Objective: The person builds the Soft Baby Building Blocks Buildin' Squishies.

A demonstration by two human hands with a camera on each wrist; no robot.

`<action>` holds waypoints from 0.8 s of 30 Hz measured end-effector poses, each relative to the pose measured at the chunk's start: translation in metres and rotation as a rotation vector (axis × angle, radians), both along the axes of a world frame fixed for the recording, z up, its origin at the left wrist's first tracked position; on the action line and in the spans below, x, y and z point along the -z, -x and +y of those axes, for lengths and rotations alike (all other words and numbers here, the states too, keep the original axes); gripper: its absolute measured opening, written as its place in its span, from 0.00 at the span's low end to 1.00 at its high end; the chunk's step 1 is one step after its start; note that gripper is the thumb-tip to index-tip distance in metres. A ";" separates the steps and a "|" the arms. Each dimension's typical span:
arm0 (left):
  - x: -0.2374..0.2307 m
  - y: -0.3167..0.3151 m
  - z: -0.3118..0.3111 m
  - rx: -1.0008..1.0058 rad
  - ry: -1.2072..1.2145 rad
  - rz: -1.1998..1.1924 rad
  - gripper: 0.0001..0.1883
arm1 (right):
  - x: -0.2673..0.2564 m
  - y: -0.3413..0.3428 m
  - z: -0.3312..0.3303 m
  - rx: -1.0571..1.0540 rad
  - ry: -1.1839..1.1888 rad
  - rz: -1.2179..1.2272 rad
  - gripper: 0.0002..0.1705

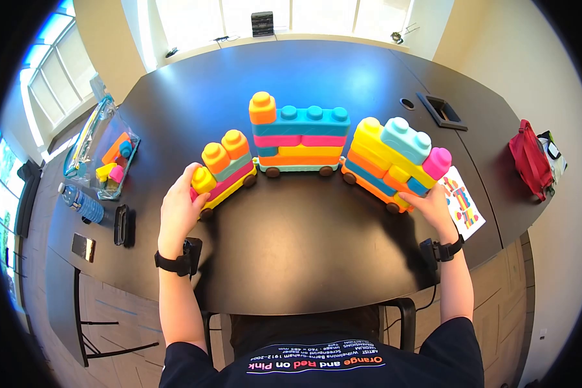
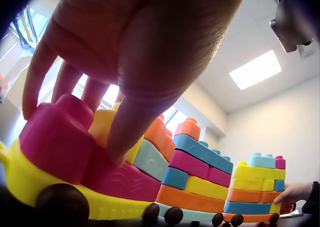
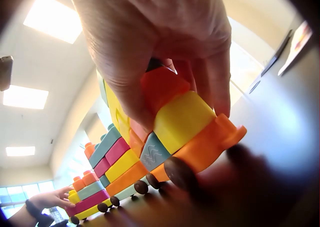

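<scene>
Three wheeled wagons of toy building blocks stand in an arc on the dark table. My left hand (image 1: 180, 204) grips the outer end of the left wagon (image 1: 234, 167), which has a yellow base and pink, mint, yellow and orange blocks. In the left wrist view its thumb (image 2: 132, 124) presses a pink block, fingers on the far side. The middle wagon (image 1: 301, 141), topped by teal and orange blocks, sits between the hands. At the right wagon (image 1: 375, 152), orange-based and taller, my right hand (image 1: 435, 210) holds the outer end between thumb and fingers; a pink block tops that end.
A printed picture sheet (image 1: 467, 216) lies beside the right hand. On the left are a clear bag (image 1: 77, 169) with loose blocks, a water bottle (image 1: 84, 204), a black case (image 1: 121, 226) and a phone (image 1: 83, 247). A red bag (image 1: 529, 161) lies far right, near a table socket box (image 1: 441, 111).
</scene>
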State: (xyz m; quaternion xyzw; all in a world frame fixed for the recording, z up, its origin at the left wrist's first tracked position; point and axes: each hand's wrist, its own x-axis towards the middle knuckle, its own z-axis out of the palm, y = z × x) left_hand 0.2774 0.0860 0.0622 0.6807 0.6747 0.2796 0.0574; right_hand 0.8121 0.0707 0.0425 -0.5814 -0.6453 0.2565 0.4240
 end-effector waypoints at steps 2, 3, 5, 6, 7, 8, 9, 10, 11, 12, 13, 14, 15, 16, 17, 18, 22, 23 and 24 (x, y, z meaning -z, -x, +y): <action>0.001 0.005 0.001 0.033 0.007 0.012 0.33 | 0.003 -0.002 0.003 0.004 0.000 -0.021 0.32; 0.002 0.005 0.002 0.034 0.005 0.012 0.33 | 0.003 -0.003 0.003 0.004 -0.003 -0.021 0.32; -0.001 0.004 0.000 0.059 -0.034 0.004 0.34 | 0.001 -0.001 0.003 0.023 0.020 -0.024 0.33; -0.004 0.003 -0.001 0.055 -0.036 0.004 0.34 | 0.001 -0.001 0.003 0.020 0.017 -0.024 0.33; -0.015 -0.003 -0.004 0.033 0.063 -0.005 0.35 | 0.001 -0.003 0.003 0.009 0.066 -0.030 0.38; -0.022 -0.005 -0.006 0.011 0.162 -0.013 0.37 | 0.001 -0.005 0.002 -0.002 0.114 -0.036 0.43; -0.022 0.004 -0.007 0.008 0.155 -0.013 0.37 | -0.001 -0.011 0.000 -0.005 0.107 -0.036 0.43; -0.020 0.019 -0.010 0.168 -0.014 0.018 0.41 | -0.003 -0.019 -0.005 -0.041 -0.022 -0.069 0.49; -0.018 0.032 -0.013 0.326 -0.186 0.052 0.44 | -0.007 -0.026 -0.011 -0.077 -0.153 -0.102 0.56; -0.034 0.041 -0.027 0.231 -0.164 -0.031 0.48 | -0.031 -0.029 -0.029 0.014 -0.087 -0.087 0.64; -0.042 0.056 -0.037 0.138 -0.317 -0.049 0.43 | -0.038 -0.042 -0.044 0.037 -0.166 0.092 0.63; -0.052 0.066 -0.056 -0.016 -0.385 -0.146 0.36 | -0.050 -0.049 -0.062 0.080 -0.285 0.165 0.58; -0.061 0.071 -0.078 -0.143 -0.533 -0.277 0.29 | -0.063 -0.057 -0.085 0.232 -0.384 0.036 0.53; -0.064 0.078 -0.096 -0.243 -0.721 -0.226 0.24 | -0.062 -0.073 -0.101 0.333 -0.495 0.066 0.47; -0.062 0.088 -0.112 -0.299 -0.941 -0.342 0.21 | -0.062 -0.087 -0.121 0.430 -0.597 0.076 0.41; -0.066 0.086 -0.130 -0.421 -1.074 -0.346 0.20 | -0.064 -0.095 -0.140 0.581 -0.692 0.039 0.33; -0.083 0.094 -0.177 -0.579 -1.424 -0.301 0.18 | -0.077 -0.102 -0.199 0.993 -1.106 0.302 0.21; -0.089 0.093 -0.182 -0.578 -1.551 -0.286 0.16 | -0.079 -0.102 -0.206 1.019 -1.212 0.308 0.19; -0.089 0.092 -0.187 -0.578 -1.676 -0.267 0.15 | -0.080 -0.102 -0.212 1.040 -1.316 0.313 0.18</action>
